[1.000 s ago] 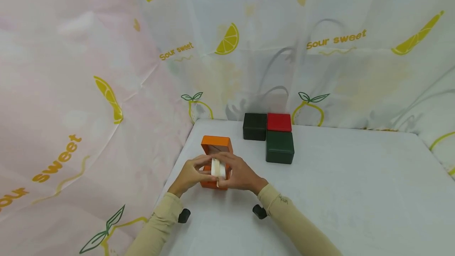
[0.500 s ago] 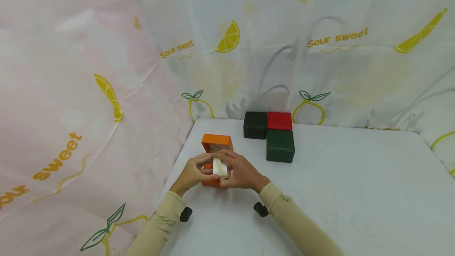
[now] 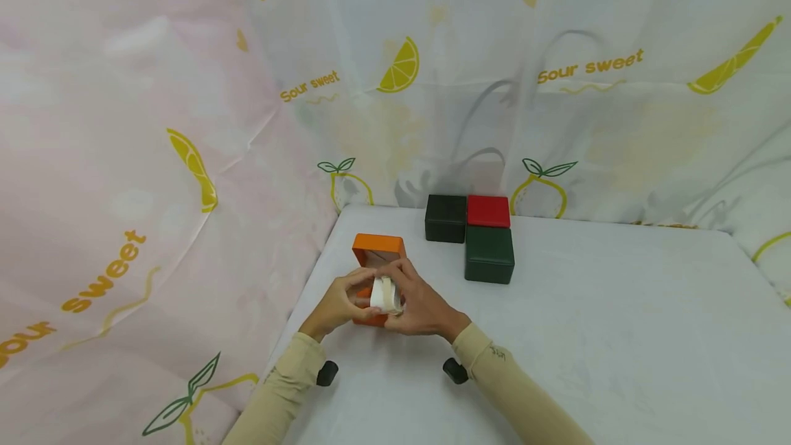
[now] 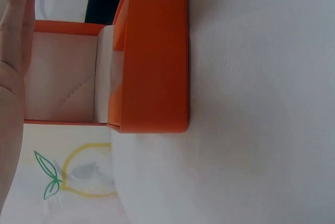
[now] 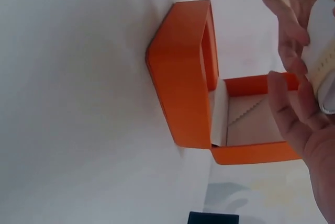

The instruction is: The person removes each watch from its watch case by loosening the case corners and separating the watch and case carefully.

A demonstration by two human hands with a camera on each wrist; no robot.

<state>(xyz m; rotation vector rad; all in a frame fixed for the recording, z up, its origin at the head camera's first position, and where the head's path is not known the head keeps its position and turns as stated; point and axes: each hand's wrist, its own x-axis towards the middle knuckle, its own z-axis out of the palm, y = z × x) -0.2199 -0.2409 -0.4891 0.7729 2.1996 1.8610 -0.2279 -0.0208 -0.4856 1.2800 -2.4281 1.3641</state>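
Backdrop (image 3: 469, 26) reads "Sour sweet"; hands (image 3: 336, 306) (image 3: 425, 304) hold apparent cushion (image 3: 380, 297).

White cushion (image 3: 378, 298), turned slightly, shifted right, seemingly tilted

- Soft, even light of muted brightness fills the head view, spreading across the white tabletop (image 3: 618, 321); its source lies out of frame.
- A pale sheen catches the creased cloth backdrop (image 3: 132, 43) at upper left, stopping short of harsh glare.
- Shade with blurred edges falls on the tabletop beside the orange box (image 4: 154, 72) in the left-wrist view.
- Both wrist views run dimmer, greyer and hazier, the tabletop darkening toward the right-wrist view's left side.
- Lettering reads crisply from the head; the white object (image 3: 384, 296) shows little detail there.
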